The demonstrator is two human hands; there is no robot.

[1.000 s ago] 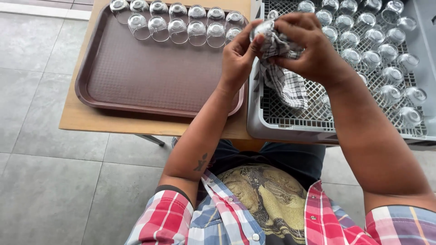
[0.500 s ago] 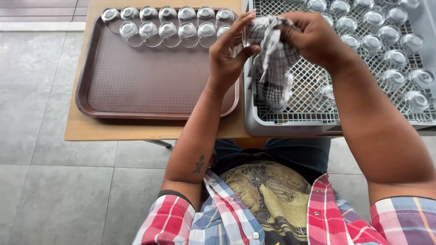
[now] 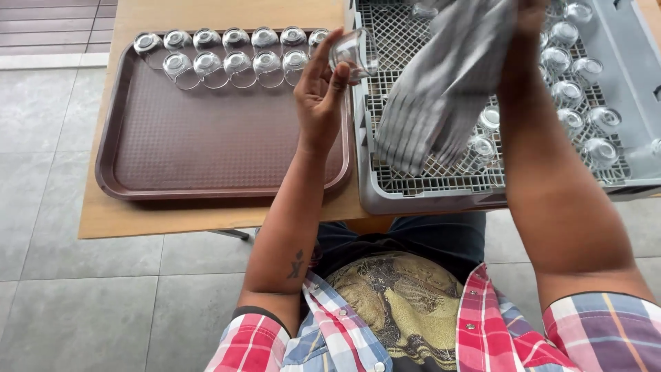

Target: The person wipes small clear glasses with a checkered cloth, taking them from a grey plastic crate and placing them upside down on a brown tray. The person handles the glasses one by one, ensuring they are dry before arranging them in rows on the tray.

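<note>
My left hand (image 3: pixel 320 93) holds a small clear glass (image 3: pixel 354 54) by its rim, between the brown tray (image 3: pixel 206 148) and the grey dish rack (image 3: pixel 441 186). My right hand (image 3: pixel 533 14), partly cut off at the top edge, grips a grey checked cloth (image 3: pixel 441 89) that hangs down over the rack. Two rows of clear glasses (image 3: pixel 227 52) stand upside down along the tray's far edge. More glasses (image 3: pixel 578 89) sit in the rack to the right of my right forearm.
The tray and rack rest side by side on a wooden table (image 3: pixel 138 217). Grey floor tiles (image 3: pixel 41 207) lie to the left and below. My plaid shirt (image 3: pixel 330 331) fills the bottom of the view.
My hands have come apart. The left hand now holds the glass alone, moved left toward the tray. The right hand has lifted the cloth up over the rack.
</note>
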